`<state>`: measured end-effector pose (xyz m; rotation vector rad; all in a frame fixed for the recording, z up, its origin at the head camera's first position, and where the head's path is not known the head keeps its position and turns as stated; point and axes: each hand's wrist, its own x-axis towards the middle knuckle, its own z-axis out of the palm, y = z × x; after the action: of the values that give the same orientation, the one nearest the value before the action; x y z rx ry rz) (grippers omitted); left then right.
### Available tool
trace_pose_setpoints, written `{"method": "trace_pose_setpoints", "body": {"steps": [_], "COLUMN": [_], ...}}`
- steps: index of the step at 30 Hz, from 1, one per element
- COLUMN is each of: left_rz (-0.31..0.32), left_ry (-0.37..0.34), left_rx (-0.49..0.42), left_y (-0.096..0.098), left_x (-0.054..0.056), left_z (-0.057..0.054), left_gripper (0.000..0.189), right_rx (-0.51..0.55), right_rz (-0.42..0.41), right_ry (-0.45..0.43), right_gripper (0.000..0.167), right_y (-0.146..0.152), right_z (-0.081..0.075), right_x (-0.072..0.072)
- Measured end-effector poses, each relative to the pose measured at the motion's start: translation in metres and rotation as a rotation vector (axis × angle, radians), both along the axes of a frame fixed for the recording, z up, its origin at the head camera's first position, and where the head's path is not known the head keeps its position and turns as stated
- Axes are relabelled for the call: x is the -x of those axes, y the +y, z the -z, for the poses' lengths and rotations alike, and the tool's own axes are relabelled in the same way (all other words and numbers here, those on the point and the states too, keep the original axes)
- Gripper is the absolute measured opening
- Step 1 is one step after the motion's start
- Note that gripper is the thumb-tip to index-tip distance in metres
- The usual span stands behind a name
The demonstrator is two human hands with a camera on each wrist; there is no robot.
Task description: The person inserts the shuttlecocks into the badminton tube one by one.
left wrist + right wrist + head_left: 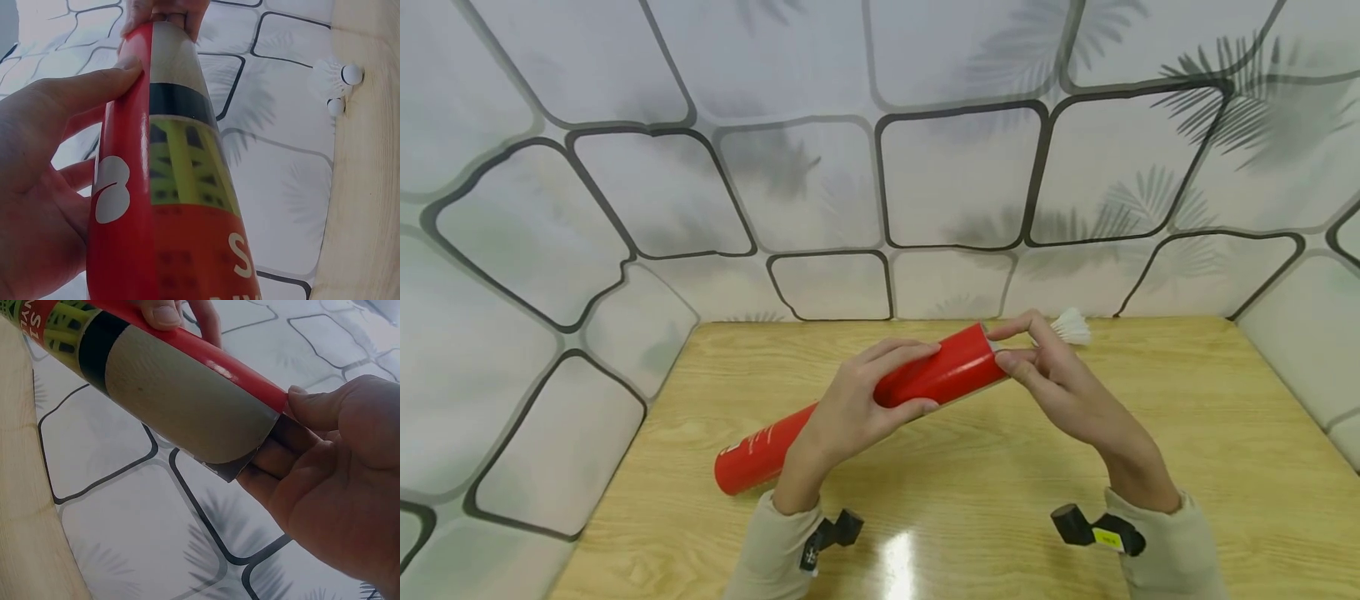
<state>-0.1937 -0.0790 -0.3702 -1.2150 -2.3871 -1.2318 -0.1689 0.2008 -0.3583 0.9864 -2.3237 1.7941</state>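
Note:
A red shuttlecock tube [943,367] slants upward to the right in the head view. My left hand [850,400] grips it around the middle, thumb below and fingers over the top. At its upper end, my right hand [1060,383] pinches the rim, the thumb on the red edge and the other fingers at the end, partly hidden by the tube in the right wrist view. A printed side with yellow mesh and a pale band shows on the tube [187,156] in the left wrist view. Beyond my right hand lies a white shuttlecock [1072,326].
The wooden table [970,492] runs back to a wall [955,179] with a stone-and-leaf pattern. In the left wrist view, two round white shuttlecock heads [352,74] show near the table's back edge. Each sleeve [1172,542] carries a black wrist camera.

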Motion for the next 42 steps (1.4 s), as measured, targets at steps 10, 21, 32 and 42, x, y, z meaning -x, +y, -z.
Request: {"method": "trace_pose_setpoints", "body": {"steps": [10, 21, 32, 42], "left_rz": [-0.076, -0.103, -0.119, -0.13], "left_ry": [0.023, 0.049, 0.041, 0.021], "left_rx": [0.003, -0.024, 0.014, 0.014], "left_y": [-0.01, -0.018, -0.016, -0.018], "left_x": [0.005, 0.009, 0.015, 0.015], "left_z": [0.001, 0.001, 0.003, 0.006], "left_gripper": [0.059, 0.058, 0.059, 0.059], "right_rx": [0.116, -0.015, -0.3, -0.354], "right_rz": [0.107, 0.455, 0.626, 0.521], "right_ry": [0.047, 0.184, 0.038, -0.076], "right_gripper": [0.036, 0.032, 0.034, 0.045], "right_y": [0.027, 0.069, 0.097, 0.107], "right_z": [-0.001, 0.021, 0.061, 0.093], "right_x": [0.004, 0.02, 0.035, 0.047]}}
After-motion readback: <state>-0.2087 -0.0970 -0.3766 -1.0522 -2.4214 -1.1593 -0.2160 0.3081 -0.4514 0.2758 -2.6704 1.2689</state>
